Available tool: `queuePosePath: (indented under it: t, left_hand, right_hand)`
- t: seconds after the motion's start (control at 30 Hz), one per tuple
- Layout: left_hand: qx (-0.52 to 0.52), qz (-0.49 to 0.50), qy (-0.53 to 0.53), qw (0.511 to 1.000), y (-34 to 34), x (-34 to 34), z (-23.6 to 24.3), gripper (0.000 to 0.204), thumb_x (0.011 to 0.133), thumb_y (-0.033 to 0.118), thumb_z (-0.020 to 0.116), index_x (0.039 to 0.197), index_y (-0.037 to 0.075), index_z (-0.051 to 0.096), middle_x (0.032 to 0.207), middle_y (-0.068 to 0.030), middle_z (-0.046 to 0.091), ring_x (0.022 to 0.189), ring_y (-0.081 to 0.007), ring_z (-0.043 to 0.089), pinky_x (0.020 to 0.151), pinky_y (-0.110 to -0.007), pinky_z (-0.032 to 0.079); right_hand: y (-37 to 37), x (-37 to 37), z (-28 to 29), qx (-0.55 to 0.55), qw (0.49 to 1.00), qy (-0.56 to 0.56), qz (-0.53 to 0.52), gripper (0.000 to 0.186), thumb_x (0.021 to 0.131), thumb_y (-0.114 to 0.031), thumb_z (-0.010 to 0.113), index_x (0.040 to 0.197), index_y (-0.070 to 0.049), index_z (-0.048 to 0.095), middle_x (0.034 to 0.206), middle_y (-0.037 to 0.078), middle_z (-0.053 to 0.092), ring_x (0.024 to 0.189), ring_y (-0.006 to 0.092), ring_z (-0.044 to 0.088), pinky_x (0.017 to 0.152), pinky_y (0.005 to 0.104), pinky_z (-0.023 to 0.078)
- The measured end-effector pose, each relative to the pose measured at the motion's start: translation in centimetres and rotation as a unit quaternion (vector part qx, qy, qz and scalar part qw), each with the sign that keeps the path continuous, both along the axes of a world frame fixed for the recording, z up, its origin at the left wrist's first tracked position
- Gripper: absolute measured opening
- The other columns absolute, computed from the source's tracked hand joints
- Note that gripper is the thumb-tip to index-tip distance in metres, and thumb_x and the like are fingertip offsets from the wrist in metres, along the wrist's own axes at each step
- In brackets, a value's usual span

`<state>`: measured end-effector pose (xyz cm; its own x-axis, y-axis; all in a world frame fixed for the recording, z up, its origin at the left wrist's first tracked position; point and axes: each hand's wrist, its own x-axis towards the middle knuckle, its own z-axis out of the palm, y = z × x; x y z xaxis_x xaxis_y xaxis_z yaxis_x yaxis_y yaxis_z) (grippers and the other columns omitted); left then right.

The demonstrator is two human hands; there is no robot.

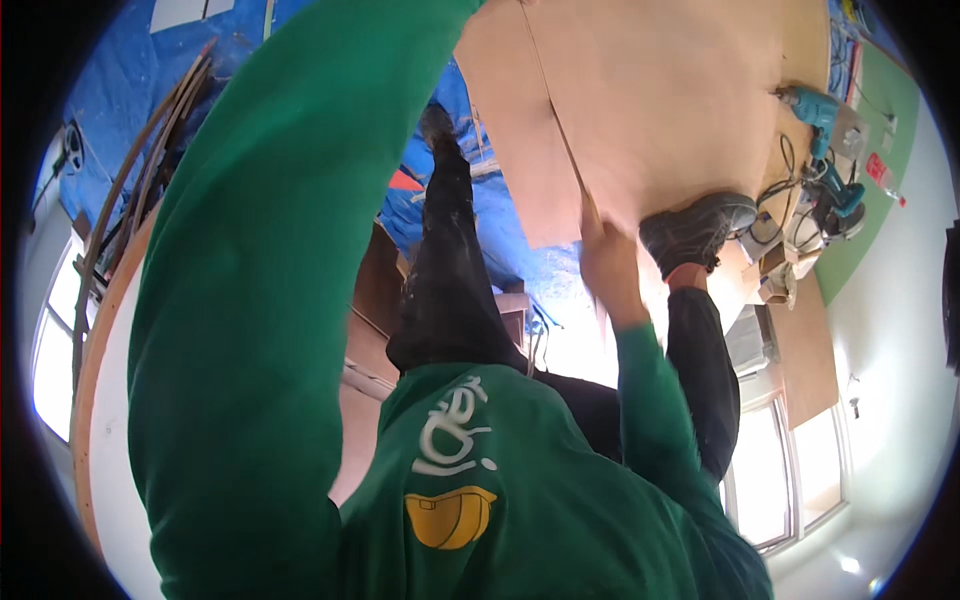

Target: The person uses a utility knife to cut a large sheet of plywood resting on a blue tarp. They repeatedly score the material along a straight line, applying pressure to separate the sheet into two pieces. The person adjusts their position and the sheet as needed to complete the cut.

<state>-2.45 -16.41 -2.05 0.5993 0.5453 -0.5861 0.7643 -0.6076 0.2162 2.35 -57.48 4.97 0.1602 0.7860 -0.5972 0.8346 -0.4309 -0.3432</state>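
Currently gripping a thin saw-like tool (570,152) by its near end, with the right hand (610,265) curled shut around it, just right of frame centre. Lying up and slightly left from that hand, long axis pointing toward the top edge, lining up with a dark line (536,50) in the tan sheet (670,110). Losing the left hand past the top edge beyond the green sleeve (270,230), so not being able to tell its state. Resting a dark shoe (695,230) on the sheet, right of the gripping hand. Seeing blue tarp (130,80) upper left, teal drill (815,112) upper right, bright window (765,470) lower right.
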Motion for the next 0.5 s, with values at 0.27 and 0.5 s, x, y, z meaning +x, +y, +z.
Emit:
queuePosePath:
  t: [0.27,0.5]
  left_hand:
    - [0.02,-0.009,-0.024,0.999,0.1,0.5,0.2,0.14,0.067,0.04,0.095,0.165,0.003,0.002,0.167,-0.0352,-0.005,0.156,-0.049,-0.001,0.126,-0.057,0.015]
    - [0.032,0.003,-0.014,0.999,-0.3,-1.1,-1.2,0.141,0.066,0.042,0.095,0.165,0.003,0.002,0.167,-0.0351,-0.004,0.156,-0.0495,0.0,0.125,-0.058,0.017]
  right_hand:
    - [2.7,-0.4,-3.8,-0.01,0.999,-0.04,0.021,0.034,0.102,-0.016,0.047,0.132,-0.008,0.06,0.086,0.024,0.069,0.071,0.0465,0.068,0.061,0.0544,0.056]
    - [-3.4,-0.4,4.9,0.01,1.0,-0.001,-0.018,0.035,0.098,-0.013,0.055,0.131,-0.005,0.061,0.081,0.021,0.066,0.062,0.0398,0.066,0.054,0.0522,0.052]
